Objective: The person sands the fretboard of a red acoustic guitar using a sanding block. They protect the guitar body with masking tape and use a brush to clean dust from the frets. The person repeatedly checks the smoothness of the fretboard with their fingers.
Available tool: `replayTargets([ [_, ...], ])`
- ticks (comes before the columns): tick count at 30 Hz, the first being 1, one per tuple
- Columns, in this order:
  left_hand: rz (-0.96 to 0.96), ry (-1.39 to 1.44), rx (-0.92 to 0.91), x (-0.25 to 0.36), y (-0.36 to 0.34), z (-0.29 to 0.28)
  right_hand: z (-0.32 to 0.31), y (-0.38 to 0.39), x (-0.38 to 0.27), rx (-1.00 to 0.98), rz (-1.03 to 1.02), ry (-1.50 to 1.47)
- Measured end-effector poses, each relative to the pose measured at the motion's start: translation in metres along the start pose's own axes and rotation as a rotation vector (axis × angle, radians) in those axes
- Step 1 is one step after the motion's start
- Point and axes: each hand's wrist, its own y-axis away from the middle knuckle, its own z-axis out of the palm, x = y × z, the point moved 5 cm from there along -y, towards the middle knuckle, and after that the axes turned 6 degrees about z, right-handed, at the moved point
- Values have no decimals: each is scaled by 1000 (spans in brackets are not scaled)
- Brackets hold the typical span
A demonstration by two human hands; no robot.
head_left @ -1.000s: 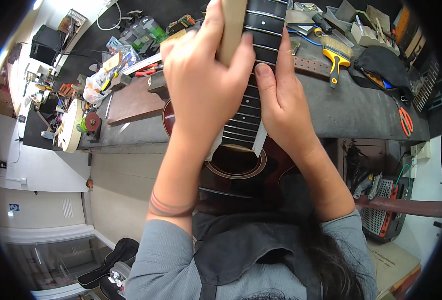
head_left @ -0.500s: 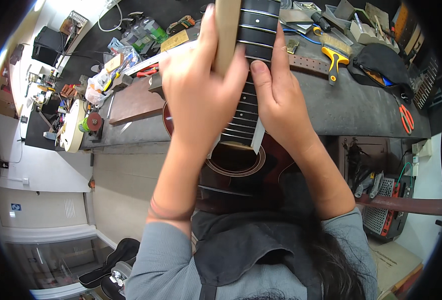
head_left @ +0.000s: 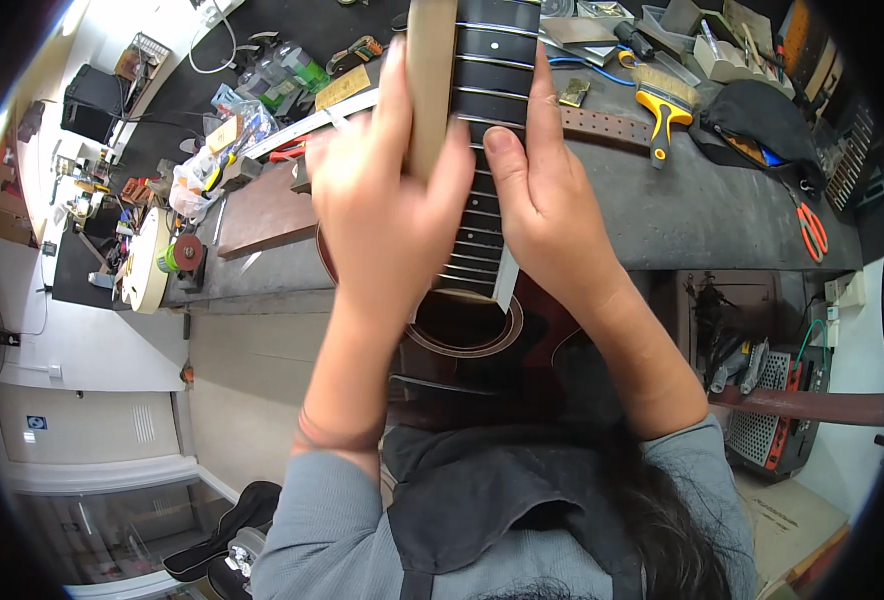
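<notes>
An acoustic guitar with a dark red body lies in front of me, its neck pointing away. The black fretboard has metal frets and pale dots, and pale strips cover its sides near the soundhole. My left hand, slightly blurred, is closed around a long pale wooden bar held along the fretboard's left edge. Around the neck's right side wraps my right hand, its thumb resting at the fretboard's edge. The bar's underside and the back of the neck are hidden.
The dark workbench carries a yellow-handled brush, red-handled pliers, a black cloth bag and a brown board. Bottles and small tools crowd the back left. An amplifier stands low at right.
The guitar neck, the wooden bar and both hands have shifted slightly left. Both hands keep their grips. The whole view has also moved a little.
</notes>
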Motion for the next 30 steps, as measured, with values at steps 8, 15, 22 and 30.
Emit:
replayTargets([
  [8,92,2,20,1,46,-6,-5,-1,1,-21,50,0],
  [15,56,2,-1,0,13,-3,1,-1,0,-10,21,1],
  [22,-20,40,-11,0,-11,-1,0,-2,1,-21,11,21],
  [30,65,-20,-10,1,30,-8,0,-2,-1,14,-11,-2],
])
